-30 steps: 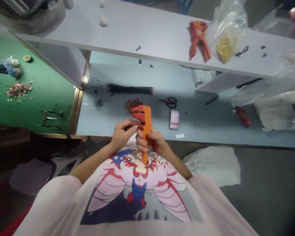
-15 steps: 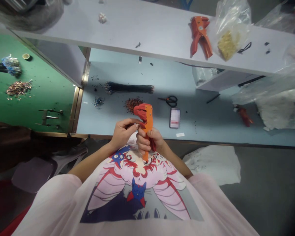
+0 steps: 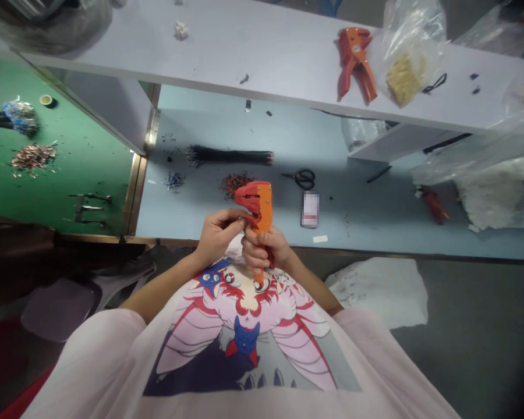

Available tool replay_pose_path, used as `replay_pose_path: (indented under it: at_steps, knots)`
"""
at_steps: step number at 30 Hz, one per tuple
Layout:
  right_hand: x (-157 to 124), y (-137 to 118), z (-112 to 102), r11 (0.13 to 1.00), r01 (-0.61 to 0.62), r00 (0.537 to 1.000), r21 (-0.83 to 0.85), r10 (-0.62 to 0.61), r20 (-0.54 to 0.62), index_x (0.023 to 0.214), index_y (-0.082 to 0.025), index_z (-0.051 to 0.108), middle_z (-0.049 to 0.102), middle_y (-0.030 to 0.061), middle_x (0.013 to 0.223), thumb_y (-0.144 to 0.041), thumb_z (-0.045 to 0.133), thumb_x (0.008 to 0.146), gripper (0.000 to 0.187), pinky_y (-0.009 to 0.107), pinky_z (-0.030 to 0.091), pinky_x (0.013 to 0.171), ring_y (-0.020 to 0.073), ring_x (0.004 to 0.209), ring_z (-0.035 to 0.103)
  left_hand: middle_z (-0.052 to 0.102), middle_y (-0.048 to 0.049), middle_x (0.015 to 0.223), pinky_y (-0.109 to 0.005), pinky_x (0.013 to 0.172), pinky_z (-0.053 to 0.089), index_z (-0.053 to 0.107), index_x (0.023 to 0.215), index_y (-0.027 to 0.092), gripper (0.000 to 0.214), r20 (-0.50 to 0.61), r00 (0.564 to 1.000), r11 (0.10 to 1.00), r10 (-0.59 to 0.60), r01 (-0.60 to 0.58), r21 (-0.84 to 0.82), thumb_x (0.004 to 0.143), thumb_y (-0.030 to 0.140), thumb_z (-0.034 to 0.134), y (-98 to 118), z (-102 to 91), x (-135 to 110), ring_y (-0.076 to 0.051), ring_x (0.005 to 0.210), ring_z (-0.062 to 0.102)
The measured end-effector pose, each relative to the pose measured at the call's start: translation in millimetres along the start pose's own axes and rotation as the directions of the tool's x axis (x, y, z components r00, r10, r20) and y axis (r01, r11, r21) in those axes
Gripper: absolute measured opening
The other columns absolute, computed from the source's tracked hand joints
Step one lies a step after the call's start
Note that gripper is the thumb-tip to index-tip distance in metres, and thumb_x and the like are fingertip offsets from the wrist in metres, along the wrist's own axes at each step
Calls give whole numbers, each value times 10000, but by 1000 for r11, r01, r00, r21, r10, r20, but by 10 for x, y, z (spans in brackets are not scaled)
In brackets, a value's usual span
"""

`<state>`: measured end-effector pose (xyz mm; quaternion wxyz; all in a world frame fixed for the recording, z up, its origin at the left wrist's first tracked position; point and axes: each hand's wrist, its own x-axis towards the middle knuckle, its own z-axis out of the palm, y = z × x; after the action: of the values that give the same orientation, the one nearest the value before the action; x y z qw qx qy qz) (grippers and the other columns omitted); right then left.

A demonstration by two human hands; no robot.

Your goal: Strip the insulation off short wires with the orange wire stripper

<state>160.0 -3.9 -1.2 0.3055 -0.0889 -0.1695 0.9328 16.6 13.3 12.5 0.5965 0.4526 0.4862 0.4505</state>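
Note:
My right hand (image 3: 262, 247) is wrapped round the handles of an orange and red wire stripper (image 3: 264, 203), its head pointing up and its jaws facing left. Close beside it, my left hand (image 3: 220, 233) has thumb and forefinger pinched together at the lower part of the tool's head. What these fingers hold, if anything, is too small to make out. Behind the tool lies a pile of copper-coloured scraps (image 3: 233, 185). Farther back, a bundle of black wires (image 3: 231, 156) with bared ends rests on the blue tabletop (image 3: 227, 215).
Black-handled scissors (image 3: 304, 178) and a phone (image 3: 310, 209) lie right of the tool. Another wire stripper (image 3: 357, 64) sits on the raised shelf by a plastic bag of brass-coloured pieces (image 3: 404, 78). Red-handled pliers (image 3: 434, 205) are at far right. A white sack (image 3: 379, 291) is below the table edge.
The wire stripper's head has shifted very slightly up and left in my right hand. My left hand keeps nearly the same place and pinch.

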Motion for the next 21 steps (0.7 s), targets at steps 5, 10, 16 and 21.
replay_pose_path:
  at_steps: [5,10,16,21]
  knots:
    - [72,-67,-32,1000,4,993,-17,-6,-122,660,-204,328,334,-103,472,-459,596,793,393,199,422,372,46,328,283,693,-16,768,-255,673,493,698,769,189,128,-54,998,999,-29,27,-31,677,262,647,-141,3,139,-135,695,609]
    - [152,-100,-117,999,21,975,-32,-27,-219,656,-207,316,308,-107,461,-500,485,853,391,186,395,342,47,314,231,627,5,662,-217,516,419,684,809,183,180,-74,990,987,-117,107,-121,667,290,654,-318,22,286,-92,543,517]
    - [264,-88,-336,996,50,965,72,-29,-262,664,-193,385,288,-112,433,-468,414,904,367,158,353,321,41,297,210,562,23,626,-201,456,333,646,787,172,193,-101,976,967,-194,173,-188,650,307,661,-486,44,397,-57,467,414]
    - [331,-142,-651,989,45,913,139,16,-407,812,-161,504,555,-15,630,-491,420,887,348,256,506,513,104,522,538,588,-4,658,-201,485,332,636,885,157,234,-240,922,930,-303,341,139,718,311,578,-852,-81,612,-70,500,429]
